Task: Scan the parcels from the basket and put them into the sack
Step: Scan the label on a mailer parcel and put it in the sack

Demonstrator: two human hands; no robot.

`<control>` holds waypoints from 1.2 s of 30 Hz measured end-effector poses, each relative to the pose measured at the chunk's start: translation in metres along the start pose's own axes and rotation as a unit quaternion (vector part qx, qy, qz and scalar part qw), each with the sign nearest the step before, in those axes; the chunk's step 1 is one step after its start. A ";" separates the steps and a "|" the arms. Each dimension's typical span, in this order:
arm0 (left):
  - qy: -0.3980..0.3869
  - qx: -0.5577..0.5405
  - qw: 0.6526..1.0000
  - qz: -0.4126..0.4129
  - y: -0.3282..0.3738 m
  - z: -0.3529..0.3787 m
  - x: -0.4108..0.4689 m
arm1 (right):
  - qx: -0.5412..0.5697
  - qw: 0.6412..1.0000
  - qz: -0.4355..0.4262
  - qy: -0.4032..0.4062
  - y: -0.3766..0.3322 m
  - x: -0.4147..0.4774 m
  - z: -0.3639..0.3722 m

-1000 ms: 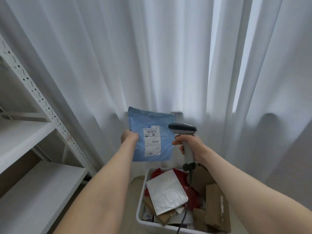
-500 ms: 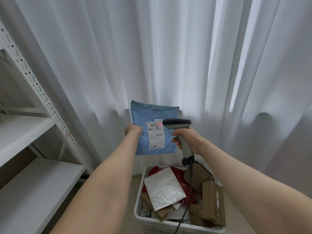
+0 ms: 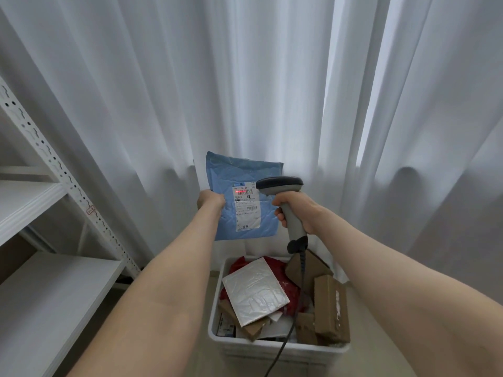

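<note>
A white shelf rack [image 3: 49, 202] stands at my far left. My left hand [image 3: 210, 200] pinches the blue parcel [image 3: 245, 197] by its left edge, held upright before the curtain [image 3: 245, 77]. A red scan line crosses its label [image 3: 246, 206]. My right hand [image 3: 295, 210] is wrapped round the scanner [image 3: 283, 191]. Below sits the basket [image 3: 272, 346], seemingly full of parcels.

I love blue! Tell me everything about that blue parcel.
The blue parcel is a flat, slightly wrinkled mailer, plastic by its look, held upright above the basket. Its white label, printed with barcodes, faces the camera, and a red scan line crosses the label's top. The left hand grips its left edge.
</note>
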State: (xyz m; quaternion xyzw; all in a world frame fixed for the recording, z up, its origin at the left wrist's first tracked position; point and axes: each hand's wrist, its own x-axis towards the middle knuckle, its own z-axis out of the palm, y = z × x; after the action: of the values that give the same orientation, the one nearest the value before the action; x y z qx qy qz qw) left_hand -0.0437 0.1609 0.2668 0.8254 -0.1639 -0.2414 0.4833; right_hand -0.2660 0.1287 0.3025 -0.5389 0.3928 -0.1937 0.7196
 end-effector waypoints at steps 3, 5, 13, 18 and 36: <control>-0.001 -0.006 1.000 -0.006 -0.003 0.001 0.002 | 0.005 1.000 0.007 -0.002 -0.001 0.000 0.002; 0.000 -0.014 1.000 -0.010 -0.005 0.001 0.003 | 0.006 1.000 0.010 0.000 -0.001 0.001 0.003; 0.003 -0.054 0.998 -0.021 -0.005 -0.004 0.007 | -0.019 1.000 0.021 -0.010 0.004 -0.002 0.005; 0.010 -0.061 0.998 -0.029 -0.002 -0.011 0.012 | -0.022 0.999 0.022 0.017 0.013 -0.002 0.004; 0.001 -0.095 0.994 -0.049 -0.005 -0.018 0.016 | -0.081 0.997 -0.002 0.000 0.011 -0.005 0.011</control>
State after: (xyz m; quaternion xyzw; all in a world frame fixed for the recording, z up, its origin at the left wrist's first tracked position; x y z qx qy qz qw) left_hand -0.0204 0.1679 0.2660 0.7830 -0.0993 -0.2788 0.5471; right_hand -0.2616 0.1429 0.2953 -0.5962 0.4057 -0.1627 0.6734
